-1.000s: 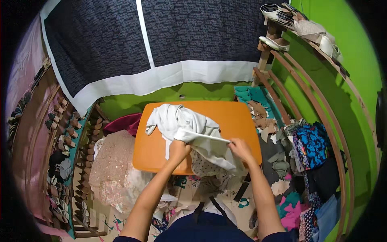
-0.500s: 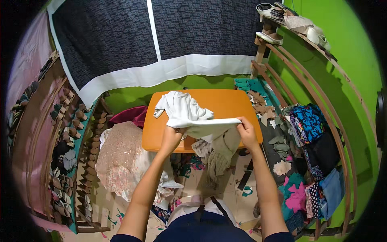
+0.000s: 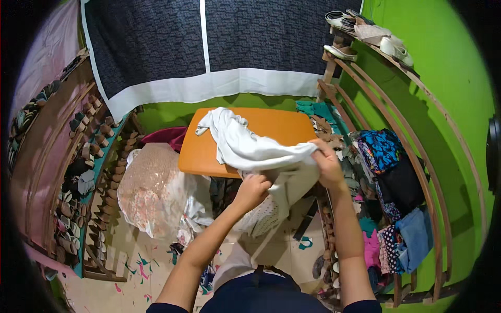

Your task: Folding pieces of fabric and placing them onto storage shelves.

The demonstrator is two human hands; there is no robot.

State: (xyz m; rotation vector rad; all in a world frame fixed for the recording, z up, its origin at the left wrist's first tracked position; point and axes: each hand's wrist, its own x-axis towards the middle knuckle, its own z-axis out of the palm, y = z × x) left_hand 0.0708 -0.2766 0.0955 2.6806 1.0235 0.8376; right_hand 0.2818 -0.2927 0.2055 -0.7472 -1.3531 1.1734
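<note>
A white garment (image 3: 245, 145) lies across the small orange table (image 3: 198, 154) and hangs off its front edge. My left hand (image 3: 252, 190) grips the cloth from below, in front of the table. My right hand (image 3: 327, 163) clutches a bunched fold of the same cloth at the table's front right corner. A paler, greyish part of the cloth (image 3: 292, 183) hangs between my hands, and a perforated white piece (image 3: 261, 219) dangles below my left hand.
A clear plastic bag of pale material (image 3: 154, 190) sits on the floor left of the table. A wooden rack (image 3: 417, 172) on the right holds coloured clothes (image 3: 389, 156), with shoes (image 3: 360, 31) on top. A dark curtain (image 3: 209, 47) hangs behind. Small items fill shelves (image 3: 68, 156) at left.
My hands held the cloth stretched out wide in front of the table; now they have come closer together, the left one lower, and the cloth is bunched between them.
</note>
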